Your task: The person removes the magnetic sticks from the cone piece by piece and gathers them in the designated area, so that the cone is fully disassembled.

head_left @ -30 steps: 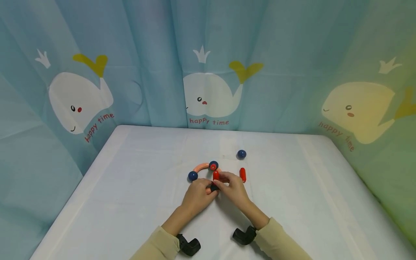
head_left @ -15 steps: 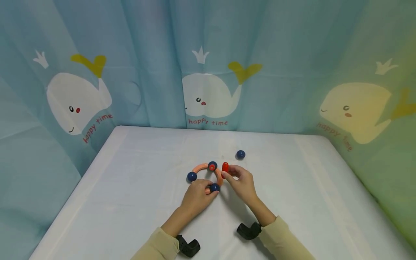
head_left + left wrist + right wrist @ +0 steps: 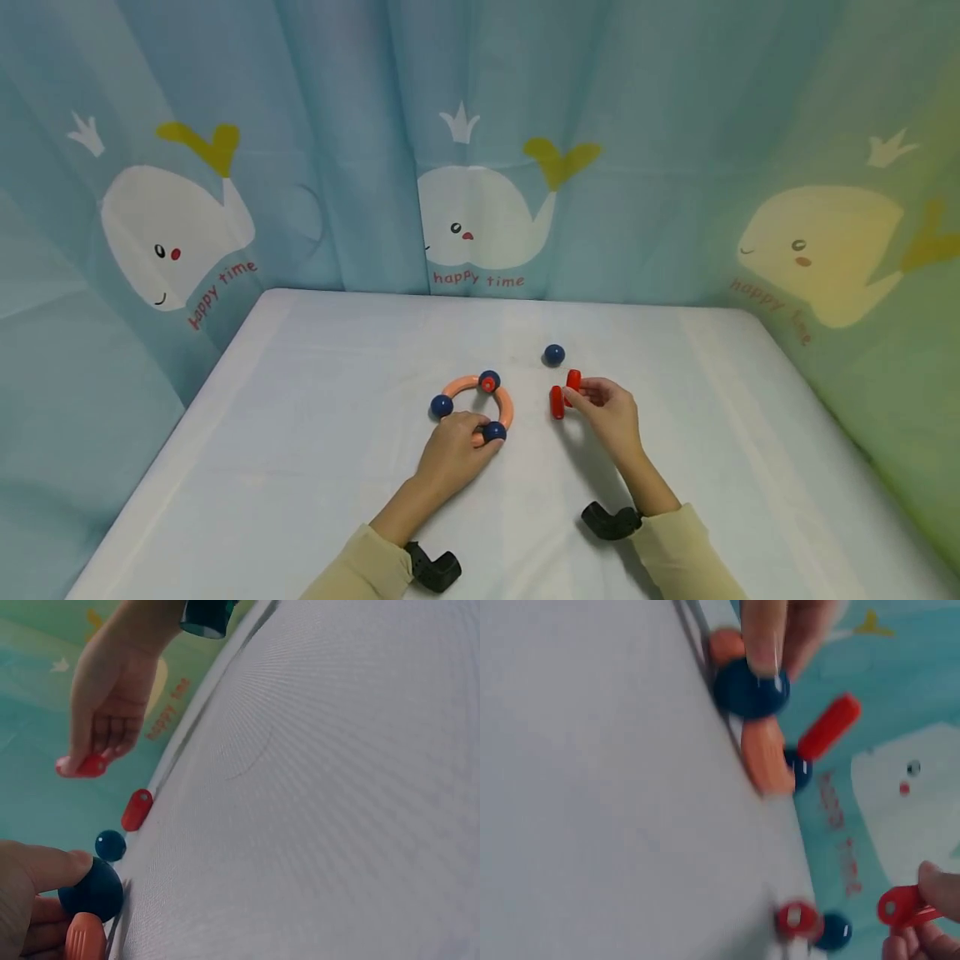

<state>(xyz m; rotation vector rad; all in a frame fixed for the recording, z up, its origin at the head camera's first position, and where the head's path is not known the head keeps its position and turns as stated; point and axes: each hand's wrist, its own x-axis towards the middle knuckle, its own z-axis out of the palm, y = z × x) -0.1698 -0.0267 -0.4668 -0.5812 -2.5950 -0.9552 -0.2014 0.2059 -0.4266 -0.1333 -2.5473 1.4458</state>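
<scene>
Curved orange rods (image 3: 507, 408) and blue balls (image 3: 442, 406) form a ring on the table. My left hand (image 3: 452, 454) pinches the ring's near blue ball (image 3: 91, 889) between thumb and fingers. From the far blue ball (image 3: 490, 379) a red rod (image 3: 830, 726) stands up. Right of the ring, my right hand (image 3: 611, 417) pinches another red rod (image 3: 573, 387), held above the table. Close beside it, a further red rod (image 3: 557, 402) lies on the table. A loose blue ball (image 3: 554, 355) sits just behind these two rods.
The white-covered table (image 3: 337, 350) reaches back to a blue-green curtain (image 3: 360, 150) printed with whales. Black wrist cameras (image 3: 435, 571) are strapped at both sleeves, low over the table.
My right hand has lifted the red rod away from the near ball and carried it right, beside the lying red rod. My left hand has kept its hold on the ring's near ball.
</scene>
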